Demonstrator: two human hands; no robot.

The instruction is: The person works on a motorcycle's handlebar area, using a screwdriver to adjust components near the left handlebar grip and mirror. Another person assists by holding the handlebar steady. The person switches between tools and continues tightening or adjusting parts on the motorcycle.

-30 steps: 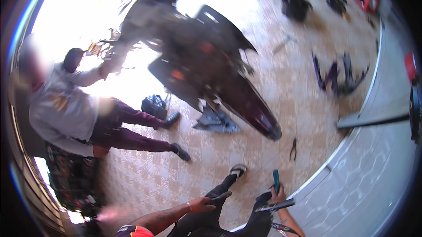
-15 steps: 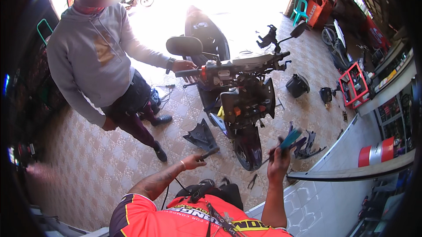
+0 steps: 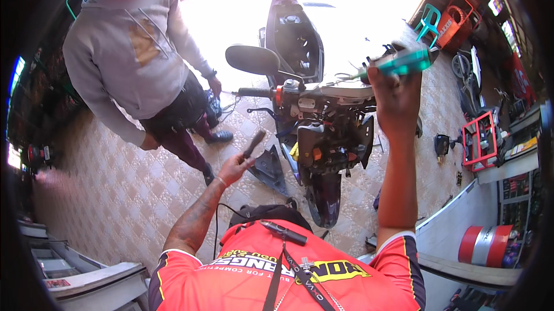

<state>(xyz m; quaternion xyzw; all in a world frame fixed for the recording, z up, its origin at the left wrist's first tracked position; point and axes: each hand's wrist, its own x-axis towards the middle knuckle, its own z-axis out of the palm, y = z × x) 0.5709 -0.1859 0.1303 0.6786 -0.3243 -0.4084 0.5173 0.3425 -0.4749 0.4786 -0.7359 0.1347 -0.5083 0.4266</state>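
My right hand [image 3: 395, 98] is raised in front of the scooter's right handlebar, closed around a screwdriver [image 3: 411, 63] with a clear green handle. Its thin shaft points left over the pale handlebar cover [image 3: 341, 89]. Lower and to the left, my left hand [image 3: 233, 168] grips a short dark cylindrical piece [image 3: 254, 143], which tilts up and away; its exact kind is unclear. The scooter [image 3: 323, 149] faces me with its front panels off and wiring exposed. A dark plastic panel [image 3: 266, 173] lies on the tiles beyond my left hand.
A person in a grey hoodie [image 3: 124, 51] stands at the left, beside the scooter's mirror [image 3: 251, 59]. To the right are a red metal rack [image 3: 480, 141], a green chair [image 3: 428, 22] and a red-and-white drum [image 3: 486, 246]. Counters flank me on both sides.
My right hand has risen and moved forward with the screwdriver. The left hand has shifted up and left, its dark piece more upright. The other person's hand has left the handlebar.
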